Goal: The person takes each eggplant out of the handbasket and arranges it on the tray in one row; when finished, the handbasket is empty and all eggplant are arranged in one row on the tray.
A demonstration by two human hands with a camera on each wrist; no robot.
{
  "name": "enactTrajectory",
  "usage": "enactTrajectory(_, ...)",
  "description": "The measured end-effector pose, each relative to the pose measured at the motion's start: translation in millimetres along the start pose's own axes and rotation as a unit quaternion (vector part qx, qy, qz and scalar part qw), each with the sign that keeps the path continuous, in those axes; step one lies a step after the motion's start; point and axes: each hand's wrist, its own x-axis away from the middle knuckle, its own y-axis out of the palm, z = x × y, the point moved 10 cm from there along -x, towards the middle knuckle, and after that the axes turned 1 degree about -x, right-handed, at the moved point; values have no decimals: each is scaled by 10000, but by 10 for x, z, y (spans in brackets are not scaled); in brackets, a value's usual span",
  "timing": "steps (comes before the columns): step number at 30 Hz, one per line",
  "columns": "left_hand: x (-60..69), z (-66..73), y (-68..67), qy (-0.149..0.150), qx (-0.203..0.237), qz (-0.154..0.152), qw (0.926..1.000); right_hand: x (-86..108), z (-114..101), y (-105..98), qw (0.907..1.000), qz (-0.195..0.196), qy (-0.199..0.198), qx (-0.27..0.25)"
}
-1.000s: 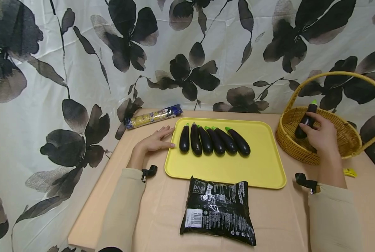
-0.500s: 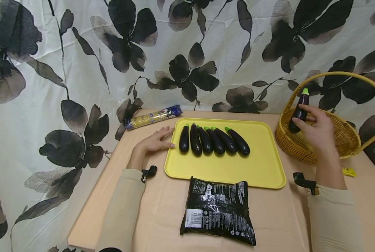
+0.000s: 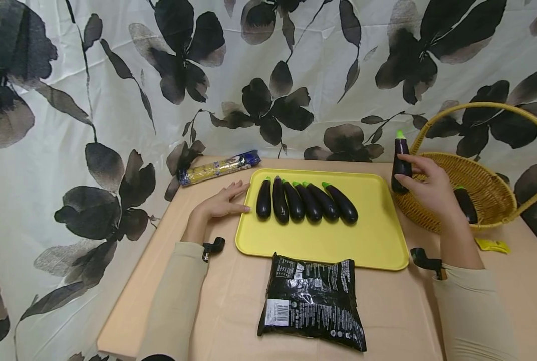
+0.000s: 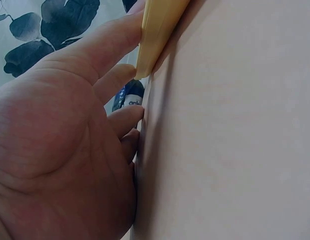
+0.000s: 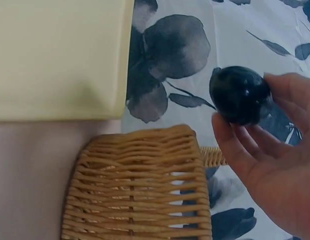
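My right hand (image 3: 431, 188) pinches an eggplant (image 3: 400, 163) between thumb and fingers, its green stem end up, above the left rim of the wicker basket (image 3: 485, 175). In the right wrist view the held eggplant (image 5: 240, 95) shows its dark rounded end. Another eggplant (image 3: 465, 204) lies inside the basket, partly hidden by my right wrist. Several eggplants lie side by side on the yellow tray (image 3: 322, 245), stems pointing away. My left hand (image 3: 219, 203) rests at the tray's left edge with fingers extended; in the left wrist view its thumb and a finger touch the tray rim (image 4: 157, 40).
A black printed packet (image 3: 313, 303) lies in front of the tray. Behind my left hand is a long blue and yellow package (image 3: 219, 168). A small yellow item (image 3: 493, 245) sits near the basket's front. A floral cloth hangs behind the table.
My right hand has lifted the eggplant up from inside the basket and carried it left, over the rim toward the tray. The second eggplant in the basket has come into view. My left hand stays still.
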Motion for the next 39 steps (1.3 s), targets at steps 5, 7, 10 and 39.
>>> enactTrajectory(5, 1, -2, -4, 34, 13, 13, 10000, -27, -7, 169, 9988, -462, -81, 122)
enactTrajectory(7, 1, -7, -5, 14, 23, 14, 10000, -30, -18, 223, 9982, -569, -133, 113)
enactTrajectory(10, -3, -10, -8, -8, 6, 15, 10000, -31, -39, 302, 9972, -714, -201, 118)
enactTrajectory(39, -4, -10, 0, -57, 49, 18, 10000, 71, -44, 1072, 9641, -2576, -461, 463)
